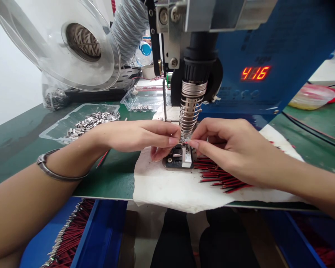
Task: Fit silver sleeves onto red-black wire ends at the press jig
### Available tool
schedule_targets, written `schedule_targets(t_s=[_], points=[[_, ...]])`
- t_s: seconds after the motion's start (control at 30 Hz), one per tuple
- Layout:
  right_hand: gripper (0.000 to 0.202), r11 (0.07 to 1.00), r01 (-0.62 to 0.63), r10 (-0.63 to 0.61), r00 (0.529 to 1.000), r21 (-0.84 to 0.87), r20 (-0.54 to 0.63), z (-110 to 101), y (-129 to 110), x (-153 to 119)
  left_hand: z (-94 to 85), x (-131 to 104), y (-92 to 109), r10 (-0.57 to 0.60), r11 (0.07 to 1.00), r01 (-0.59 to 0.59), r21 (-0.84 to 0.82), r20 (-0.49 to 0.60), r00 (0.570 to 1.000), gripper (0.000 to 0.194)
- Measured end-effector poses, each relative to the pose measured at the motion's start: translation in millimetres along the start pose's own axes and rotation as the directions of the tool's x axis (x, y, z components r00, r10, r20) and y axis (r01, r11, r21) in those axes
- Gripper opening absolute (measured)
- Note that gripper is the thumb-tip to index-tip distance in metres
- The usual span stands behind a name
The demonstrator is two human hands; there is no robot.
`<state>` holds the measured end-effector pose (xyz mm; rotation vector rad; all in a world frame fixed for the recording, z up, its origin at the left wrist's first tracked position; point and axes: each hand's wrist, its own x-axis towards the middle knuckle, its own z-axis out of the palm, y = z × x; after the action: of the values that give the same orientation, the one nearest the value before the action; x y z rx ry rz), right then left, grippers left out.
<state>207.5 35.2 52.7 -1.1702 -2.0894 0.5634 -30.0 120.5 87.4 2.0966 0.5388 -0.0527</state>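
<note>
Under the tip of the soldering machine (194,93), my two hands meet over a small black fixture (175,160) with a shiny metal block. My left hand (139,136) pinches a small metal connector (182,142), mostly covered by the fingertips. From the right, my right hand (231,149) has thumb and forefinger closed on a thin red-and-black wire (187,143), of which only a short bit shows. Beneath the right hand a bundle of red-and-black wires (219,176) lies on a white cloth (159,186).
A clear tray (54,128) of metal connectors stands at left, with a second clear tray (158,93) behind. A fume extractor hood (50,70) hangs upper left. The blue machine housing (248,44) reads 416. Below the table edge, a blue bin (91,230) holds wires with metal ends.
</note>
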Motion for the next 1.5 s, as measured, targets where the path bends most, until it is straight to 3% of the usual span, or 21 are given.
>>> schedule_targets(t_s=[1.5], points=[[0.016, 0.998, 0.054, -0.054, 0.998, -0.028, -0.019, -0.2, 2.5, -0.1, 1.0, 0.0, 3.4, -0.009, 1.0, 0.009, 0.019, -0.017, 1.0, 0.034]])
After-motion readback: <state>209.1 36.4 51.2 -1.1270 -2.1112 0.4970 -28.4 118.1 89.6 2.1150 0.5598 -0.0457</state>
